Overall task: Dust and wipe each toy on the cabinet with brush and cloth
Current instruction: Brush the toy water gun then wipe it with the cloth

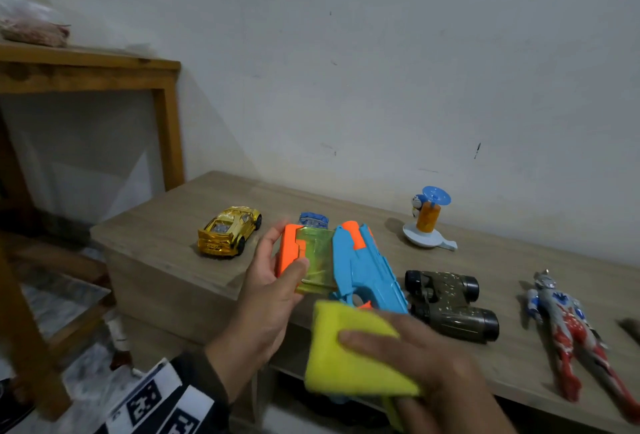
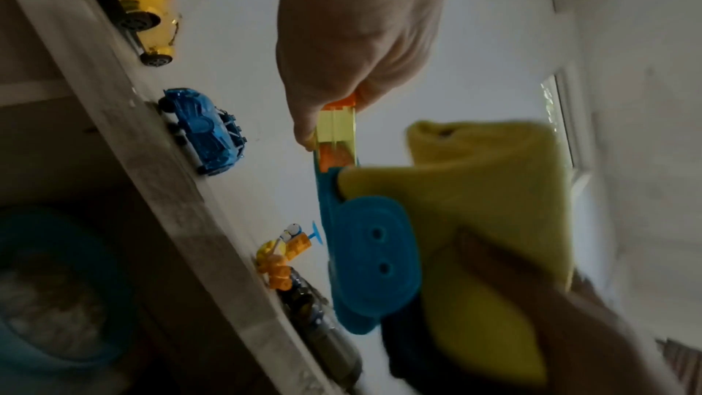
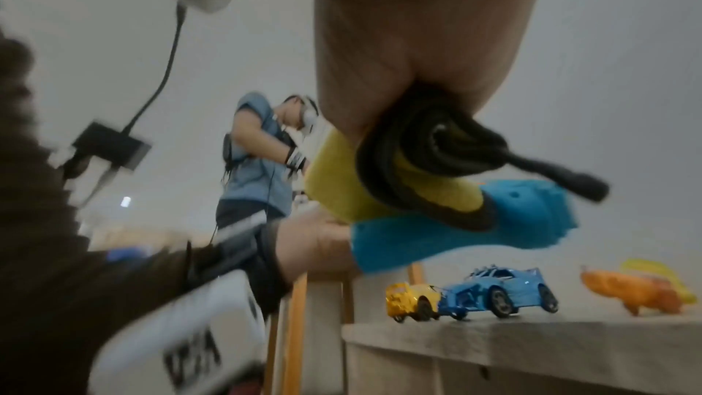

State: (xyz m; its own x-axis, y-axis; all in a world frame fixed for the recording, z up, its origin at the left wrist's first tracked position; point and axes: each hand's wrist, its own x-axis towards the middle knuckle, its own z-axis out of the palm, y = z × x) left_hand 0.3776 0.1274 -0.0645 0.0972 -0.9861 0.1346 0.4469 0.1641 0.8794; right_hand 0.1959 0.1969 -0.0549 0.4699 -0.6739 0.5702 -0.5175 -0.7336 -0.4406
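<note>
A toy gun (image 1: 363,267), blue with an orange and clear yellow-green end, is held above the wooden cabinet (image 1: 156,225). My left hand (image 1: 287,250) grips its orange end, thumb on top. My right hand (image 1: 415,354) presses a folded yellow cloth (image 1: 346,354) round the gun's blue handle (image 2: 372,266). In the right wrist view, that hand also clasps a black bundled object (image 3: 437,155) against the cloth (image 3: 342,185); I cannot tell whether it is the brush.
On the cabinet stand a gold car (image 1: 228,231), a blue car (image 1: 313,218) half hidden behind the gun, a blue cat figure on a stand (image 1: 427,218), camouflage binoculars (image 1: 450,305) and a red-silver hero figure (image 1: 571,329). A wooden table (image 1: 90,66) stands left. Another person (image 3: 254,161) stands behind.
</note>
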